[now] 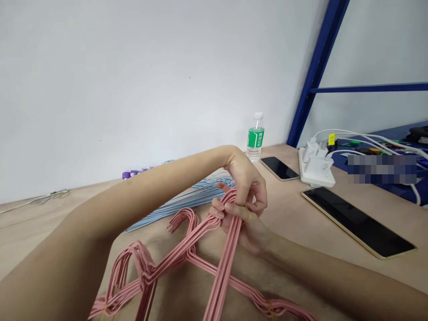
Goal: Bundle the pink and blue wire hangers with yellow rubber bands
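A bundle of pink wire hangers (223, 267) runs up to a bend between my hands. My right hand (249, 232) is closed around this bend from below, its thumb across the wires. Reaching over from above, my left hand (249, 180) has its fingers curled in a pinch beside the wires. A thin yellow rubber band (248, 216) shows at its fingertips and across my right thumb. More pink hangers lie below, with a hook cluster (183, 216) at the middle and another hook cluster (125, 263) at the left. Yellow bands circle some of them.
Blue wire hangers (177, 205) lie behind the pink ones. A water bottle (256, 138) stands by the wall. To the right are a phone (280, 168), a white power strip (317, 167) with cables, and a larger phone or tablet (357, 220). A blue frame (312, 76) rises behind.
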The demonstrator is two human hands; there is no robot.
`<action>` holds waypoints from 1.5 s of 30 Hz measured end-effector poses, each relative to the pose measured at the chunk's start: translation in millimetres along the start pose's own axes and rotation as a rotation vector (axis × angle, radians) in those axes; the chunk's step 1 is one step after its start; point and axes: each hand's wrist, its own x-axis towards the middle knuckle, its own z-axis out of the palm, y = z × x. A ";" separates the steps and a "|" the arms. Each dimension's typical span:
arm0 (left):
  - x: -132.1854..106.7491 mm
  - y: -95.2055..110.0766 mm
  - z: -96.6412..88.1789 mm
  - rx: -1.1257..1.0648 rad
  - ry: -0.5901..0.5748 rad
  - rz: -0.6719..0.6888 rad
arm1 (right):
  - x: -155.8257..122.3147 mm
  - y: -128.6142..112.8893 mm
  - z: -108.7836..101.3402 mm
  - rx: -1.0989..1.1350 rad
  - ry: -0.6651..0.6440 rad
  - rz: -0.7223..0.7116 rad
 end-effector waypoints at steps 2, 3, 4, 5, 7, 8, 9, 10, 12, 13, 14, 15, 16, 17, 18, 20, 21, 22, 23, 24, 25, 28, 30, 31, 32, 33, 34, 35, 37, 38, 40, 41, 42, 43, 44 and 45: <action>-1.5 -1.2 -1.0 -0.085 0.134 0.093 | 0.3 -2.5 0.7 -0.004 0.009 0.008; -2.6 -4.2 -1.6 -0.121 0.184 0.178 | 1.2 -4.8 1.1 -0.002 0.016 0.008; -3.4 -8.9 -2.0 -0.152 0.224 0.270 | 2.5 -7.8 1.6 0.002 0.023 0.010; -3.7 -15.2 -2.1 -0.182 0.264 0.357 | 4.3 -11.4 2.0 0.004 0.028 0.012; -1.3 -31.2 -1.0 -0.249 0.378 0.510 | 8.4 -18.9 2.9 -0.007 0.035 0.012; 1.7 -40.2 0.3 -0.288 0.448 0.587 | 10.4 -22.0 3.1 -0.020 0.037 0.007; 5.7 -49.2 1.9 -0.329 0.521 0.660 | 12.1 -24.3 3.2 -0.039 0.038 0.008; 10.4 -57.7 3.5 -0.366 0.589 0.720 | 13.4 -25.4 3.0 -0.060 0.037 0.014; 20.5 -71.0 5.9 -0.424 0.703 0.798 | 15.4 -24.1 2.1 -0.095 0.028 0.041; 24.9 -75.1 6.0 -0.440 0.739 0.817 | 16.1 -22.2 1.5 -0.108 0.018 0.061; 28.5 -77.0 5.4 -0.447 0.755 0.825 | 16.7 -19.7 0.9 -0.118 0.008 0.079; 31.2 -76.7 4.0 -0.445 0.754 0.826 | 17.3 -17.1 0.4 -0.123 0.001 0.094; 33.1 -74.4 1.8 -0.437 0.741 0.824 | 17.8 -14.8 0.1 -0.119 0.000 0.101; 34.4 -70.5 -0.9 -0.426 0.723 0.819 | 18.1 -12.8 0.1 -0.108 0.002 0.103; 35.4 -65.5 -4.0 -0.415 0.706 0.813 | 18.2 -11.3 0.3 -0.093 0.003 0.104; 36.9 -55.5 -10.0 -0.399 0.692 0.798 | 17.5 -10.4 1.2 -0.063 0.002 0.103; 37.6 -52.1 -12.4 -0.393 0.693 0.787 | 16.7 -11.1 1.7 -0.054 0.004 0.105; 38.1 -50.7 -14.2 -0.387 0.697 0.773 | 15.8 -12.6 2.0 -0.054 0.011 0.104; 38.2 -51.8 -14.9 -0.381 0.709 0.759 | 14.8 -14.9 2.1 -0.064 0.025 0.099; 37.6 -55.7 -14.5 -0.376 0.731 0.745 | 13.9 -17.9 1.9 -0.083 0.049 0.091; 36.0 -62.1 -12.5 -0.374 0.768 0.732 | 13.2 -21.2 1.2 -0.105 0.079 0.084; 22.9 -90.9 4.3 -0.367 0.946 0.700 | 13.1 -29.9 -3.5 -0.151 0.182 0.069; 7.9 -109.5 25.8 -0.334 1.054 0.667 | 14.6 -31.8 -8.5 -0.127 0.249 0.051; -0.6 -116.2 39.3 -0.310 1.087 0.644 | 15.6 -31.4 -11.2 -0.112 0.269 0.046; -8.9 -120.8 54.0 -0.283 1.103 0.615 | 16.7 -30.3 -13.8 -0.105 0.270 0.052; -16.6 -123.1 69.4 -0.257 1.102 0.585 | 17.7 -28.8 -16.4 -0.100 0.254 0.064; -23.0 -123.5 84.7 -0.231 1.094 0.559 | 18.7 -27.2 -18.7 -0.098 0.227 0.077; -27.9 -122.3 99.4 -0.213 1.097 0.550 | 19.4 -25.7 -20.5 -0.094 0.197 0.082; -32.5 -116.7 124.1 -0.288 1.105 0.617 | 20.4 -23.5 -22.5 -0.075 0.154 0.068; -32.2 -112.9 133.2 -0.428 1.105 0.704 | 20.5 -22.9 -22.7 -0.063 0.147 0.052; -27.9 -104.3 143.6 -0.886 1.084 0.948 | 20.0 -22.7 -21.4 -0.051 0.141 0.039; -24.6 -99.8 144.8 -1.148 1.072 1.060 | 19.4 -22.8 -20.4 -0.051 0.134 0.037; -20.9 -95.3 143.5 -1.385 1.073 1.137 | 18.8 -22.9 -19.2 -0.054 0.128 0.033; -17.3 -91.0 140.2 -1.574 1.096 1.177 | 18.1 -22.9 -18.1 -0.061 0.122 0.025; -13.7 -86.9 135.3 -1.703 1.147 1.176 | 17.4 -22.7 -17.3 -0.074 0.120 0.013; -10.2 -83.2 129.4 -1.771 1.221 1.141 | 16.8 -22.4 -16.7 -0.094 0.126 0.001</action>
